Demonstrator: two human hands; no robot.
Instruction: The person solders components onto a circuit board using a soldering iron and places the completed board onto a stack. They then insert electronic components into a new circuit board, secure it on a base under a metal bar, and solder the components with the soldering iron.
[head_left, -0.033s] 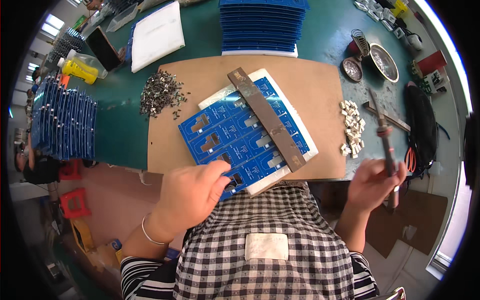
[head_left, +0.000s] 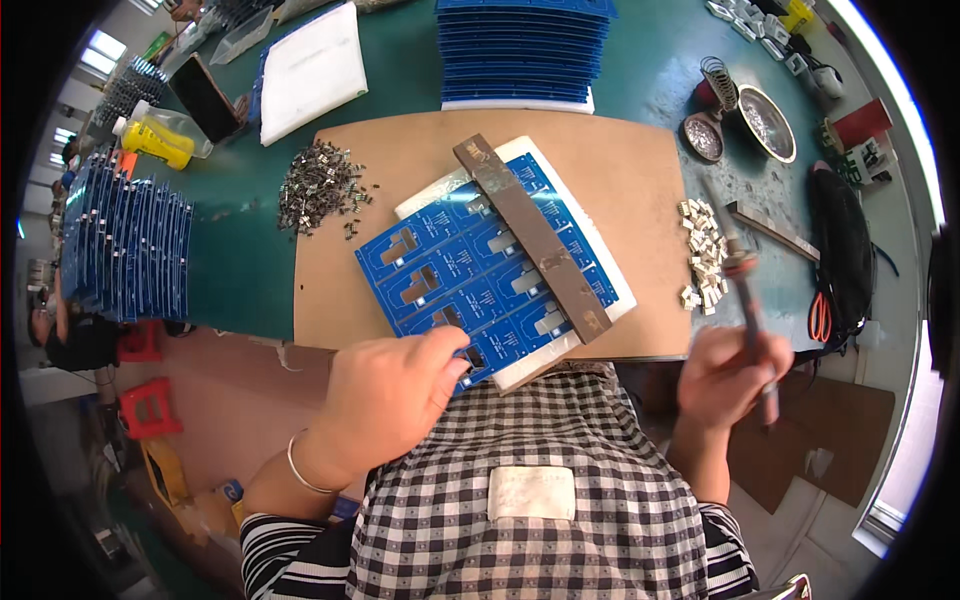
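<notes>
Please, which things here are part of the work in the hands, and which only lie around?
In use: left hand on blue circuit board panel; metal bar across it; right hand holding soldering iron.

Lying about: yellow bottle, red scissors, stacked blue boards.

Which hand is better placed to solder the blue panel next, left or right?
Probably the right hand: it grips the soldering iron, tip raised beside the blue circuit panel. The left hand is pressing the panel's near edge, so it is occupied.

An electronics assembly workshop: stacks of blue circuit boards [head_left: 524,48], a soldering iron [head_left: 745,290], and piles of small metal parts [head_left: 318,188] on a green workbench [head_left: 240,260].
</notes>
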